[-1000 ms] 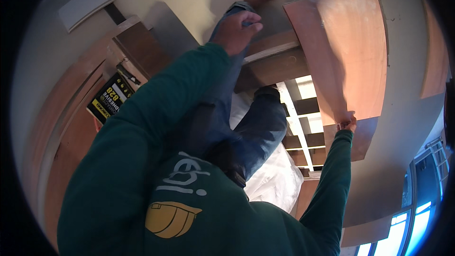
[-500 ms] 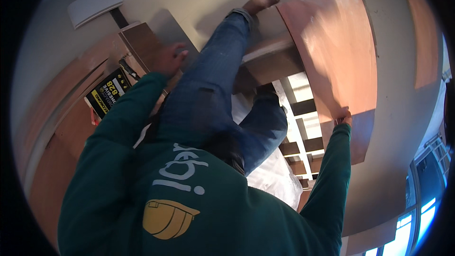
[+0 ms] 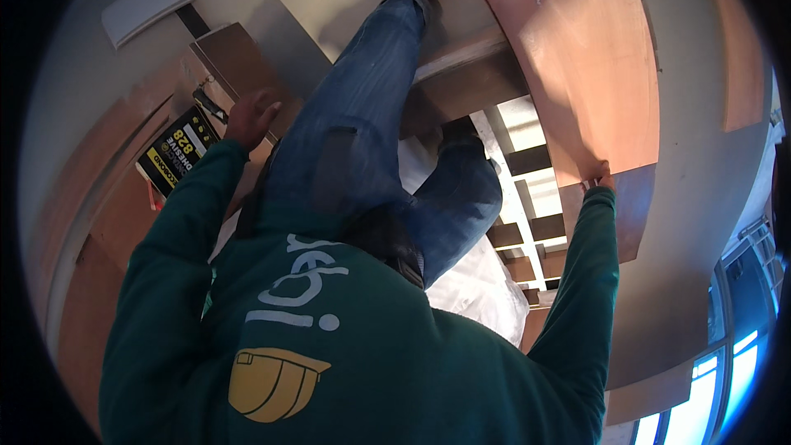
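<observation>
Reddish-brown plywood sheet on the right; dark green sweatshirt with white lettering and a yellow emblem; faded blue jeans; black-and-yellow box on the left; white plastic sheet.

I see my raised knee blocking mid-frame; bare floor right of the plywood sheet leaves room.

Pale grey floor all round, sunlit in patches beyond the right hand. Blue-lit window panes low, right of the right arm. Reddish-brown wooden boards stacked left of the left hand. White flat panel farther off, above the left hand. White plastic sheeting between the arms.
</observation>
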Demonstrator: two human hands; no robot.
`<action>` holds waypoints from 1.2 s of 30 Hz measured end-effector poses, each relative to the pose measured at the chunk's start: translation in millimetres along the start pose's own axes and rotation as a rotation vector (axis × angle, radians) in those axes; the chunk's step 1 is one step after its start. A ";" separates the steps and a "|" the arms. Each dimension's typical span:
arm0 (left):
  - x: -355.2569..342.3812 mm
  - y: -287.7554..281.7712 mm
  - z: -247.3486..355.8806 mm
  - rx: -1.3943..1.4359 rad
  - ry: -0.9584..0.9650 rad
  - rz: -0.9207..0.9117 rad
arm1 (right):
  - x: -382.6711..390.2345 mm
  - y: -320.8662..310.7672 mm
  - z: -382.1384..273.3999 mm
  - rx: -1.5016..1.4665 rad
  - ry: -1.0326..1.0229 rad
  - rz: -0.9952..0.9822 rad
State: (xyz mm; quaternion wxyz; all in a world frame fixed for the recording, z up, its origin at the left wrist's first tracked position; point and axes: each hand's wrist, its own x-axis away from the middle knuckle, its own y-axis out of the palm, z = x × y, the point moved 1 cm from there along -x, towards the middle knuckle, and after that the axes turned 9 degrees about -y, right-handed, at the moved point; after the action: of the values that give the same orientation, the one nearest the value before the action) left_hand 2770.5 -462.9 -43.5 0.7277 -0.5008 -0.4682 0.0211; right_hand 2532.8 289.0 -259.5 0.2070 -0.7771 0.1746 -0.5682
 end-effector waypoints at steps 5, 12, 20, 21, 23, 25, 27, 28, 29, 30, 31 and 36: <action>5.5 9.7 -10.3 0.163 -0.102 -0.046 | -5.0 0.5 4.2 -0.108 0.032 0.029; 9.1 5.9 -21.8 0.201 -0.179 -0.096 | -3.6 0.7 0.6 -0.059 0.041 -0.007; 14.4 10.2 -29.1 0.162 -0.175 -0.105 | -5.8 -1.2 -1.7 0.015 0.043 0.028; 14.2 10.9 -29.4 0.164 -0.179 -0.114 | -6.3 -1.2 -2.2 0.025 0.046 0.005; 14.3 12.0 -30.2 0.168 -0.202 -0.118 | -6.7 -1.6 -3.1 0.026 0.060 0.017; 14.5 13.2 -31.7 0.178 -0.216 -0.127 | -6.8 -1.7 -4.4 0.058 0.070 -0.008; 15.1 14.5 -34.3 0.197 -0.222 -0.134 | -6.8 -1.8 -5.7 0.066 0.076 -0.007; 15.4 15.1 -36.0 0.184 -0.220 -0.128 | -7.0 -1.7 -6.5 0.063 0.077 -0.001; 16.0 15.9 -37.7 0.185 -0.214 -0.128 | -7.2 -1.9 -6.9 0.062 0.079 0.007; 16.5 17.2 -39.3 0.201 -0.206 -0.128 | -7.6 -1.8 -7.2 0.061 0.087 0.011; 16.5 18.2 -41.1 0.190 -0.215 -0.128 | -8.2 -1.7 -7.3 0.058 0.094 0.013; 12.9 20.3 -45.8 0.169 -0.216 -0.120 | -10.0 -1.4 -5.7 0.094 0.094 -0.031</action>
State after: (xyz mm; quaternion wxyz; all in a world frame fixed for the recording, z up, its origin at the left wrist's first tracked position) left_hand 2818.8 -478.8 -52.8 0.7125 -0.4035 -0.5696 0.0707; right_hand 2524.5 294.5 -265.4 0.2259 -0.7417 0.1452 -0.6146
